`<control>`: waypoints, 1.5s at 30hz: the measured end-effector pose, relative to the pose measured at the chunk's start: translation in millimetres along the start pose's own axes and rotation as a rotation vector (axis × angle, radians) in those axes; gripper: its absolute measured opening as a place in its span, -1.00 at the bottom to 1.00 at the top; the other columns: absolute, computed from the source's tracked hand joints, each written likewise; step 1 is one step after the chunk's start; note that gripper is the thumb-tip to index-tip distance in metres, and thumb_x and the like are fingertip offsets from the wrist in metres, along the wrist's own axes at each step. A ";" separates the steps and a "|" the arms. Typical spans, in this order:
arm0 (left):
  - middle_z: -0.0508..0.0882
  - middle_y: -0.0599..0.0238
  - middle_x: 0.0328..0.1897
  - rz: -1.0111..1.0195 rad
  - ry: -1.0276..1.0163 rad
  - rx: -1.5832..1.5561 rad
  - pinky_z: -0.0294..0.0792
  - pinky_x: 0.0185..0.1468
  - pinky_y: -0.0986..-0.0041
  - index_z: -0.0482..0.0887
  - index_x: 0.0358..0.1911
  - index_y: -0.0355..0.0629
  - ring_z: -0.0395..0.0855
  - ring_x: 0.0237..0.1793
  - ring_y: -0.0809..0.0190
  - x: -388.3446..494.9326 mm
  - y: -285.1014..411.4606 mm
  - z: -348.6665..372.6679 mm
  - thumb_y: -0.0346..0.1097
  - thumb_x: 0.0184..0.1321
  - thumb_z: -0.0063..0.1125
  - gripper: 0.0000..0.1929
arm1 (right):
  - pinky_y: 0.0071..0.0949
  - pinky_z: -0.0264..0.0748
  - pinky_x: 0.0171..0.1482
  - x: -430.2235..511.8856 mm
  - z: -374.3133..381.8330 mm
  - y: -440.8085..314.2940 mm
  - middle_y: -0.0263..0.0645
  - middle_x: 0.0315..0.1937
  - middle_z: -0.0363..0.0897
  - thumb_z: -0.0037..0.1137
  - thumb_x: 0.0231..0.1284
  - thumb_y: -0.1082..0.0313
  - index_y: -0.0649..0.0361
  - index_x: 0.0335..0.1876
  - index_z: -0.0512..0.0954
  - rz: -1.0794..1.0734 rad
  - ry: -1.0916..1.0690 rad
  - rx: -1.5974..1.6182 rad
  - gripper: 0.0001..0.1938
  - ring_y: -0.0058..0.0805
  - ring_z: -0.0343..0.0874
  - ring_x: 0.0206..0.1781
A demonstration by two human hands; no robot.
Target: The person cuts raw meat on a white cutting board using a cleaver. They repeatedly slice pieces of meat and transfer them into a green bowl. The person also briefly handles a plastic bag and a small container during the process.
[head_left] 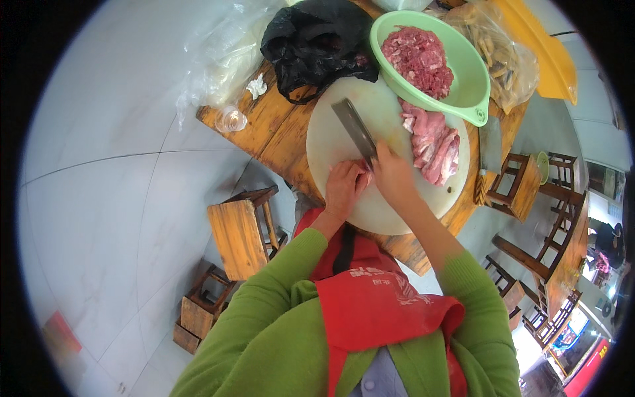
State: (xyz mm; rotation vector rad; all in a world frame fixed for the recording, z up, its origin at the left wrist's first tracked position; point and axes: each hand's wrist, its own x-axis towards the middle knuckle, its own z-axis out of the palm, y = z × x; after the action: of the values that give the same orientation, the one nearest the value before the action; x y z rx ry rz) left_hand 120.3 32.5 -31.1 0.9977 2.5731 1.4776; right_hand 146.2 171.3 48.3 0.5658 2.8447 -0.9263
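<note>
My right hand (393,174) grips a cleaver (355,128), its blade pointing away from me above a round white cutting board (387,218). Under the curled fingers of my left hand (343,188) a small piece of raw meat (365,174) is pressed to the board, close beside the cleaver; the hand hides part of it. Several strips of raw meat (432,144) lie on the right side of the board. Beyond them a light green plastic basin (466,74) holds chopped raw meat (417,60).
A black plastic bag (317,42) sits behind the board. A second cleaver (490,149) lies at the wooden table's (283,141) right side. Left stand a clear plastic cup (230,119) and a crumpled tissue (256,87). A filled clear bag (501,59) is right of the basin; wooden stools (238,238) flank the table.
</note>
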 end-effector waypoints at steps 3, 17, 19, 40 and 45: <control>0.59 0.19 -0.21 -0.004 -0.005 0.016 0.40 -0.04 0.20 0.57 -0.34 -0.17 0.56 -0.14 -0.01 -0.7 -0.3 2.4 -0.38 0.07 0.32 -0.84 | 0.12 0.50 -0.17 -70.8 -28.0 8.6 0.21 -0.11 0.55 -0.07 0.35 0.41 0.25 0.14 0.31 0.018 -0.068 -0.045 -0.70 0.26 0.60 -0.15; 0.60 0.24 -0.23 0.009 -0.009 0.018 0.42 0.01 0.18 0.56 -0.35 -0.13 0.57 -0.11 -0.01 -3.8 -1.0 -1.0 -0.36 0.10 0.30 -0.85 | 0.10 0.50 -0.18 20.7 17.1 -4.1 0.17 -0.12 0.57 0.01 0.31 0.45 0.28 0.10 0.33 -0.055 0.046 -0.054 -0.71 0.29 0.58 -0.18; 0.59 0.25 -0.23 -0.004 -0.025 -0.010 0.43 0.02 0.18 0.56 -0.35 -0.13 0.57 -0.11 -0.01 -2.9 -1.5 -0.2 -0.36 0.10 0.29 -0.86 | 0.10 0.49 -0.18 0.8 3.5 1.4 0.18 -0.15 0.57 0.03 0.30 0.46 0.28 0.12 0.32 -0.105 0.093 0.015 -0.68 0.30 0.58 -0.18; 0.56 0.22 -0.19 -0.005 -0.047 -0.004 0.42 0.01 0.19 0.53 -0.33 -0.16 0.56 -0.10 0.00 -7.8 -2.1 -1.5 -0.39 0.11 0.28 -0.85 | 0.04 0.48 -0.17 -45.9 -15.5 19.3 0.24 -0.20 0.59 0.11 0.29 0.41 0.34 0.25 0.32 -0.037 -0.031 0.016 -0.55 0.27 0.58 -0.18; 0.55 0.21 -0.18 0.010 -0.043 0.001 0.41 0.00 0.17 0.53 -0.33 -0.18 0.54 -0.10 0.00 -8.5 -2.6 1.2 -0.41 0.11 0.28 -0.85 | 0.12 0.50 -0.15 -111.8 -34.3 27.2 0.17 -0.10 0.56 -0.03 0.35 0.40 0.25 0.09 0.31 0.162 -0.268 -0.093 -0.73 0.25 0.60 -0.14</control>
State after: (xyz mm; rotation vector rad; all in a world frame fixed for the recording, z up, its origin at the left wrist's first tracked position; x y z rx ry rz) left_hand 126.1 28.0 -36.2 1.0316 2.5436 1.4410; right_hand 260.7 176.2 83.8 0.6009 2.5466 -0.7732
